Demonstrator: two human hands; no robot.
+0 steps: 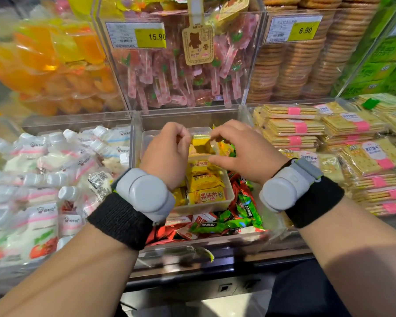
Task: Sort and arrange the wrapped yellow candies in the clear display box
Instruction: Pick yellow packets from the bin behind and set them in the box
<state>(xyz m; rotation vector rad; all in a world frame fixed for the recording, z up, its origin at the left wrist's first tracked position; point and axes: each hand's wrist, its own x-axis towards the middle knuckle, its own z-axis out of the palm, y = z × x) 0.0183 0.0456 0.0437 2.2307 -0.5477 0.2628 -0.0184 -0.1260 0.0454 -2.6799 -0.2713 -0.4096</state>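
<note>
Head: "15.90" tag (150, 37) above yellow candies (206, 186)

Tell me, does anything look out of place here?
Yes. A few yellow candies lie outside the clear box, at its right among the green candies. The box itself rests on a loose heap of green and red candies, not on a flat base.

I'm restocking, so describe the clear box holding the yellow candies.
The clear box is a shallow rectangular tub of translucent plastic with rounded corners, open-topped, resting on loose red and green candies. Yellow candies lie in it. The left hand and right hand reach in at its far end.
</note>
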